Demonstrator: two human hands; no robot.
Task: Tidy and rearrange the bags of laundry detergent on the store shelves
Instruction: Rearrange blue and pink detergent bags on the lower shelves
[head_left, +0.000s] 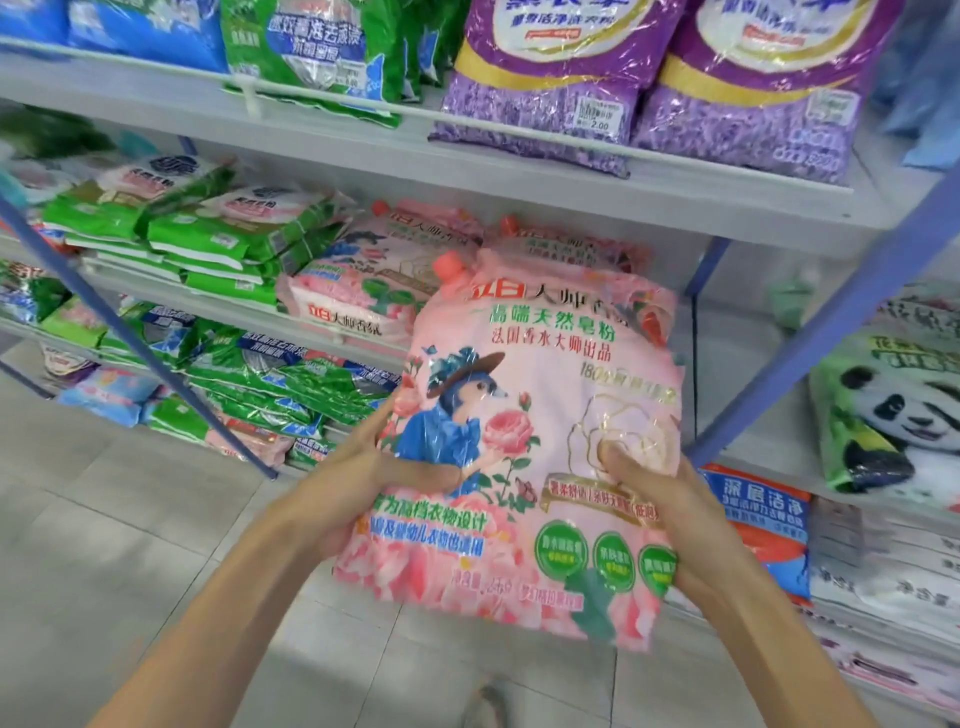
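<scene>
I hold a large pink detergent bag (540, 395) upright in front of the shelves, its pink cap at the top left. My left hand (358, 467) grips its left edge with the thumb across the front. My right hand (660, 499) grips its right edge, thumb pressed on the front. Behind it, more pink bags of the same kind (363, 280) lie on the middle shelf (249, 306). Both hands are closed on the bag.
Purple bags (571, 78) and green-blue bags (317, 47) sit on the upper shelf. Green packs (208, 234) are stacked at the middle left. Green and blue bags (291, 384) fill the bottom shelf. Panda bags (893, 410) and an orange-blue bag (763, 514) are at the right. Blue diagonal braces (130, 332) cross the front.
</scene>
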